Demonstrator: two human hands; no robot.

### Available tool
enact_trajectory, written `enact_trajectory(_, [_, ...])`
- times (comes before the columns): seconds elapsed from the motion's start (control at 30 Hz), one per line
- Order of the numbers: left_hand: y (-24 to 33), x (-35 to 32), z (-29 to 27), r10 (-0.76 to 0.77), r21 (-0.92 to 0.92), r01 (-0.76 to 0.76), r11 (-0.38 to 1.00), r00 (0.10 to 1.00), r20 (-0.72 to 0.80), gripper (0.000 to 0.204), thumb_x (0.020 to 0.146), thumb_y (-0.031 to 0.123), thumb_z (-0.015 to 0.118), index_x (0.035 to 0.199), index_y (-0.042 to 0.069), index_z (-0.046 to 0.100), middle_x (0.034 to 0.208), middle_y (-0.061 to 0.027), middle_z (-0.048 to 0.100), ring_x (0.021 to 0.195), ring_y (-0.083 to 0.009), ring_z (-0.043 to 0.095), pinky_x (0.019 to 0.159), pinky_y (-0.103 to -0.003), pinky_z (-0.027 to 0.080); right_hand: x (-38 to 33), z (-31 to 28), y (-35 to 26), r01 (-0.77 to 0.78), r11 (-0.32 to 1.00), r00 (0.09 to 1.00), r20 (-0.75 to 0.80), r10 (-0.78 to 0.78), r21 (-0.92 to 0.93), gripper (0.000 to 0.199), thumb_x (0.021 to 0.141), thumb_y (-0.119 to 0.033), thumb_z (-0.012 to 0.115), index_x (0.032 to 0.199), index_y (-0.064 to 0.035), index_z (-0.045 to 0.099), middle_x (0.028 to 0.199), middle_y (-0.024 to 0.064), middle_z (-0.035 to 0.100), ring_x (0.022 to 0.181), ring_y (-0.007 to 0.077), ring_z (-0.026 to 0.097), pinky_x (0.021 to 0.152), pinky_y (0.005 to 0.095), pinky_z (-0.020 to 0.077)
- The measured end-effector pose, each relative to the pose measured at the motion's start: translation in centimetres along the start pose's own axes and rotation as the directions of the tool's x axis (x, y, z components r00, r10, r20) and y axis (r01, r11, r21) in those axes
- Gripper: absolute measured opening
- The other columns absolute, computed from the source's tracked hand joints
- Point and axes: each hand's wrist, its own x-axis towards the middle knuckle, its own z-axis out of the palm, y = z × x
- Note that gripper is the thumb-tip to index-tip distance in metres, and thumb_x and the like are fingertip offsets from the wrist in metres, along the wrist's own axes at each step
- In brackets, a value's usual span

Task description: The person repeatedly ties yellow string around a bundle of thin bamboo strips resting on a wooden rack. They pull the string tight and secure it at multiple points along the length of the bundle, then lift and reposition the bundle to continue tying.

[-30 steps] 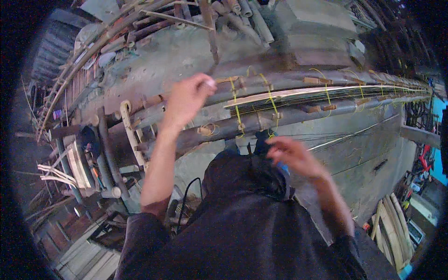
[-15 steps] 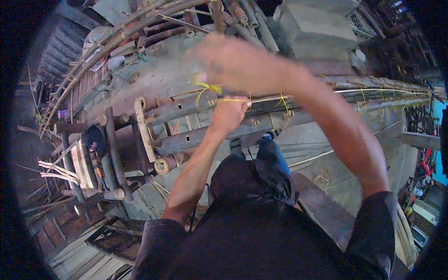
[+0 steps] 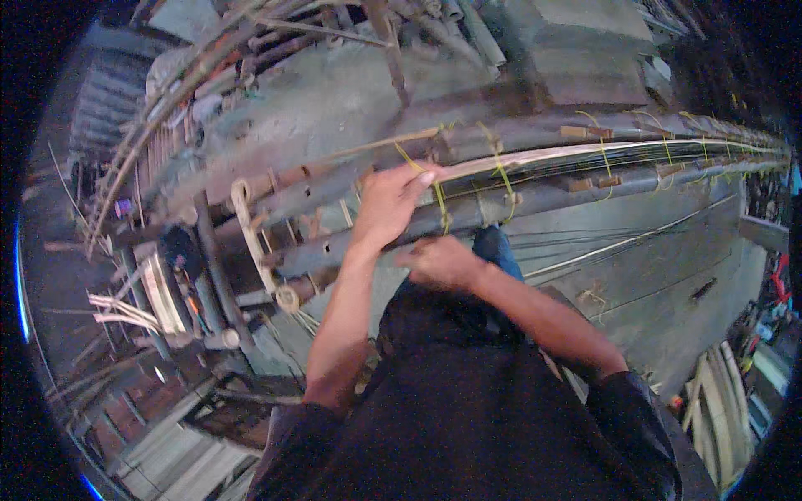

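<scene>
While left grip pinches yellow cord, right grip unclear; poles span grey floor.

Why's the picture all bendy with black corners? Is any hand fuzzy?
Head view: the fisheye lens bends the long, grey-brown, round poles and leaves black corners; the bare right hand looks smeared, the bare left hand clearer; blue glare streaks the left edge.

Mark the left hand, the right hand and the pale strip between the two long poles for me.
Left hand (image 3: 388, 204): head view, back of the hand.
Right hand (image 3: 449, 263): head view, middle of the hand.
Pale strip (image 3: 543, 156): head view, stretch right of the left hand.
</scene>
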Motion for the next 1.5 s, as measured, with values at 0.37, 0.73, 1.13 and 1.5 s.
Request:
enact_trajectory(0.37, [-4.9, 12.9, 0.3, -0.423, -0.142, 0.429, 0.892, 0.903, 0.074, 0.044, 0.094, 0.044, 0.042, 0.065, 0.011, 0.043, 0.059, 0.0027, 0.039, 0.053, -0.0119, 0.037, 0.05, -0.029, 0.032, -5.1, -19.4, 9.9, -0.406, 0.805, 0.906, -0.309, 0.291, -0.433, 0.014, 0.077, -0.013, 0.056, 0.083, -0.0061, 0.066, 0.082, 0.0152, 0.064, 0.078, 0.0375, 0.061, 0.071, 0.0479, 0.0497])
enact_trajectory(0.73, [4.6, 10.7, 0.1, -0.169, -0.238, 0.161, 0.958, 0.985, -0.015, 0.039, 0.094, 0.037, 0.047, 0.068, 0.009, 0.044, 0.061, 0.0023, 0.04, 0.052, -0.0097, 0.037, 0.049, -0.026, 0.033, -13.2, -13.0, 3.3, -0.205, 0.832, 0.678, -0.538, 0.501, 0.516, 0.024, 0.092, -0.021, 0.054, 0.086, 0.0022, 0.06, 0.078, 0.005, 0.062, 0.074, 0.0127, 0.056, 0.065, 0.0285, 0.0445])
enact_trajectory(1.13, [-5.5, 15.5, -6.6, -0.316, 0.667, 0.171, 0.725, 0.943, 0.101, 0.052, 0.09, 0.047, 0.048, 0.114, 0.002, 0.059, 0.113, -0.0142, 0.062, 0.103, -0.0228, 0.058, 0.088, -0.033, 0.043, -22.0, 5.5, 8.9, -0.352, 0.43, 0.142, -0.406, 0.903, 0.832, 0.032, 0.078, -0.009, 0.061, 0.109, -0.0038, 0.058, 0.081, 0.0011, 0.057, 0.074, 0.0114, 0.052, 0.068, 0.0267, 0.0428])
enact_trajectory(1.5, [8.5, 18.0, 6.8, -0.006, 0.041, -0.005, 0.999, 0.966, 0.257, 0.031, 0.093, 0.024, 0.05, 0.115, 0.004, 0.058, 0.111, -0.0035, 0.058, 0.101, -0.0137, 0.052, 0.083, -0.026, 0.04, -40.1, 9.0, 6.2, -0.263, 0.314, -0.515, -0.408, 0.754, 0.912, 0.034, 0.073, -0.013, 0.06, 0.105, -0.0031, 0.062, 0.096, 0.007, 0.065, 0.081, 0.0166, 0.059, 0.079, 0.0302, 0.047])
